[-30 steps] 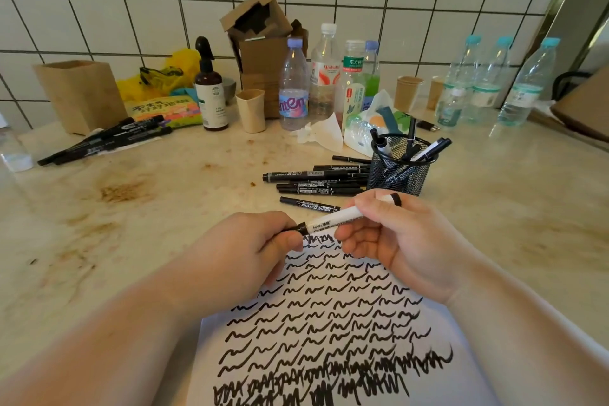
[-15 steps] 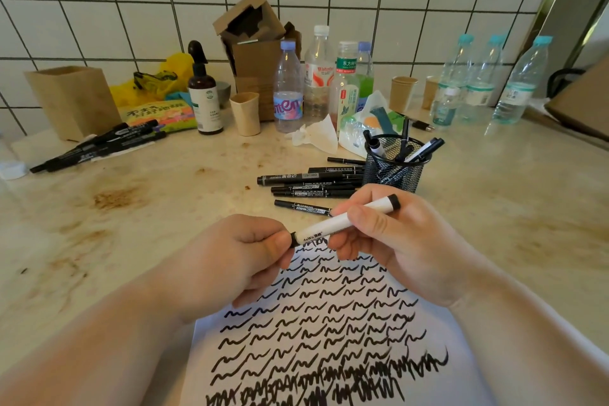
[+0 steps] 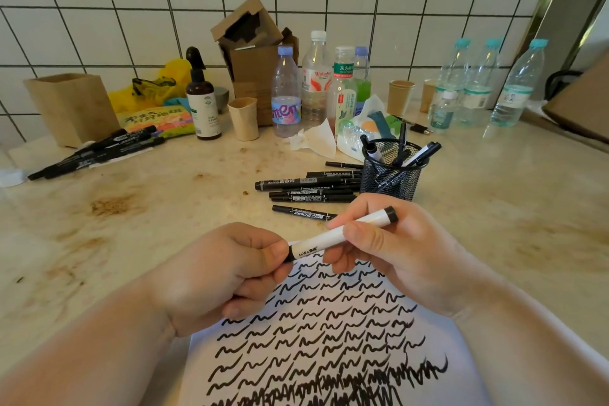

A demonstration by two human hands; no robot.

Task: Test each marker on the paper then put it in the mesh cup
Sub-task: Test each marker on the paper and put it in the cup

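A white marker point(image 3: 333, 236) with black ends is held level above the top edge of the paper point(image 3: 323, 336), which is covered in black squiggles. My right hand point(image 3: 392, 250) grips its barrel. My left hand point(image 3: 227, 270) pinches the black cap end; the cap looks seated on the marker. Behind stands the black mesh cup point(image 3: 390, 176) with several markers in it. A pile of black markers point(image 3: 306, 186) lies just left of the cup.
A second group of black markers point(image 3: 99, 150) lies at the far left beside a cardboard box point(image 3: 71, 105). Bottles point(image 3: 316, 86), paper cups point(image 3: 243, 119), a brown spray bottle point(image 3: 202, 102) and water bottles point(image 3: 481, 86) line the tiled wall. Crumpled tissue point(image 3: 313, 138) lies behind the pile.
Both hands lifted the white marker slightly off the paper and tilted it more level. The left thumb and fingers stay pinched on the cap end.
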